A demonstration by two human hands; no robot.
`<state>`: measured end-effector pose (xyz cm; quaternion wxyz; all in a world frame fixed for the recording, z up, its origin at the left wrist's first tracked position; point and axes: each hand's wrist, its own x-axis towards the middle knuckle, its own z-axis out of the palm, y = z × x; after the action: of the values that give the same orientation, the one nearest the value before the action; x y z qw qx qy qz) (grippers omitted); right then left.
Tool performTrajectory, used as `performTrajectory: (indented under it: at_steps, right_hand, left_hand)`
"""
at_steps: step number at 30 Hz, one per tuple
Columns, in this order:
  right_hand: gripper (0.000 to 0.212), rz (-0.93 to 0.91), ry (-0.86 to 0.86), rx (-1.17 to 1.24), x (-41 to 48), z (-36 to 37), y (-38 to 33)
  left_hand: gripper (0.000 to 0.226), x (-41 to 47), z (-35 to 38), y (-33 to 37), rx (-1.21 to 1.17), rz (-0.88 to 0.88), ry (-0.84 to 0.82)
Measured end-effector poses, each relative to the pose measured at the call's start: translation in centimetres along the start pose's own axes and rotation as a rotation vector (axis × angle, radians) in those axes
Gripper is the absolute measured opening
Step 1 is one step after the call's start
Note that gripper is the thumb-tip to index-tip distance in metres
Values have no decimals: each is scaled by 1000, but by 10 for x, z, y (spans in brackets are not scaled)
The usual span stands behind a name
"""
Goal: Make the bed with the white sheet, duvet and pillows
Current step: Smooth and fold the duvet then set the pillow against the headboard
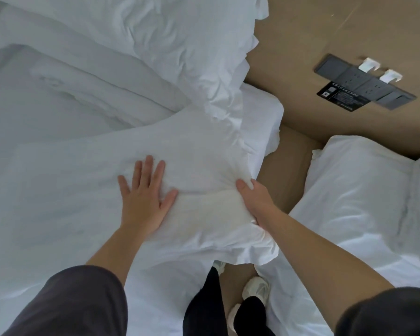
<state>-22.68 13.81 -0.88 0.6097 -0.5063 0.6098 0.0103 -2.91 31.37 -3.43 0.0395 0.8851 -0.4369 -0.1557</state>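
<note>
Twin room, tan wall [301, 32] with a socket panel [364, 83]. The person stands in the gap between two white beds. Work is on the left bed; the right bed [361, 202] is not being touched.

Left fingers [149, 166]: straight, spread, lying flat on the cloth. Left hand [143, 197] presses palm-down on the near pillow [95, 170], near its middle.

Right thumb [241, 185]: on top of the pillow's side edge, cloth bunched under it. The other fingers are curled under and hidden. Right hand [255, 202] grips that edge where it overhangs the gap.

Pillow lies flat at the head end of the left bed, its top touching a far pillow [155, 32] that leans at the wall. Folded duvet [46, 93] lies to the left.

Step (judged): placing and plumping the pillow; late in the task.

Next move needs: pull the gripped edge square to the bed side and smooth the creases outward with the flat hand. The overhanging corner could slip off.
</note>
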Motion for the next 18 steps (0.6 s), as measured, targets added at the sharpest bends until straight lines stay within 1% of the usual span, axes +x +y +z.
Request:
performTrajectory:
  at_steps: [2, 4, 5, 6, 7, 8, 9, 10, 11, 12, 14, 16, 18]
  right_hand:
    - [55, 38, -7, -163, 8, 4, 10]
    - [61, 67, -29, -387, 16, 16, 14]
    - [62, 39, 0, -551, 19, 22, 12]
    - [67, -51, 73, -771, 21, 29, 9]
    - [75, -231, 141, -990, 20, 37, 5]
    - [82, -462, 151, -1127, 19, 47, 1]
    - [90, -662, 96, -1194, 17, 58, -7]
    - [98, -795, 17, -1239, 17, 71, -14]
    - [109, -878, -50, -1289, 19, 87, -19]
    - [118, -915, -95, -1352, 22, 102, -23]
    - [127, -881, -109, -1479, 31, 130, -28]
    - [127, -818, -45, -1581, 46, 148, -26]
    - [122, -809, 13, -1650, 62, 158, -20]
  left_hand:
    - [85, -1, 13, -12, 63, -25, -51]
    - [98, -1, 26, -28, 111, -58, -105]
    - [106, -1, 31, -38, 123, -75, -121]
    - [114, -2, 34, -48, 136, -87, -135]
    - [122, -3, 37, -59, 152, -89, -143]
    - [128, -2, 38, -71, 169, -77, -144]
    - [132, 0, 37, -83, 187, -56, -148]
    - [135, 2, 33, -94, 208, -41, -157]
    - [137, 5, 29, -107, 227, -38, -165]
    - [139, 7, 25, -120, 236, -49, -180]
    - [139, 10, 20, -141, 229, -95, -203]
    - [138, 13, 24, -154, 251, -114, -174]
    - [129, 17, 39, -155, 290, -89, -121]
